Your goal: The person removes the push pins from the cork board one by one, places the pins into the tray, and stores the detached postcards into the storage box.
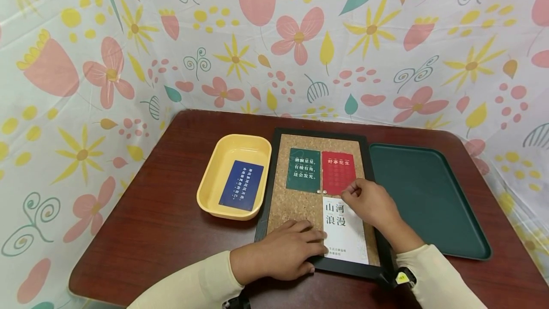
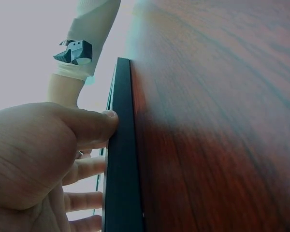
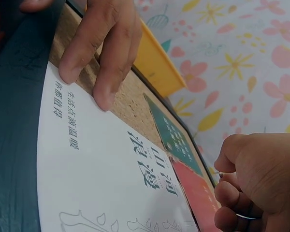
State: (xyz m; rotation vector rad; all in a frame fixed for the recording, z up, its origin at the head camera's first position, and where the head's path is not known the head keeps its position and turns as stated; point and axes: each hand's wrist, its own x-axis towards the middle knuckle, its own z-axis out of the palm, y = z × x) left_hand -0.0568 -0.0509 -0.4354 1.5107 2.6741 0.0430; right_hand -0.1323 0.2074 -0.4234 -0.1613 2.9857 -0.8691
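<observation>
A black-framed cork board [image 1: 296, 209] lies on the table. It carries a green card [image 1: 303, 168] and a red card [image 1: 338, 170] side by side, with a white card [image 1: 346, 237] below the red one. Two small metal tacks [image 1: 324, 192] show near where the cards meet. My left hand [image 1: 285, 251] lies spread at the near edge, fingertips on the white card's left side and thumb against the frame [image 2: 122, 159]. Over the white card's upper right corner, my right hand [image 1: 372, 204] pinches a thumbtack [image 3: 219, 174] between thumb and forefinger.
Left of the board stands a yellow basin [image 1: 206, 194] with a blue card [image 1: 242, 185] in it. A dark green tray [image 1: 429, 199] lies to the right, close against the frame. Floral cloth [image 1: 257, 61] hangs behind the brown table [image 1: 146, 204].
</observation>
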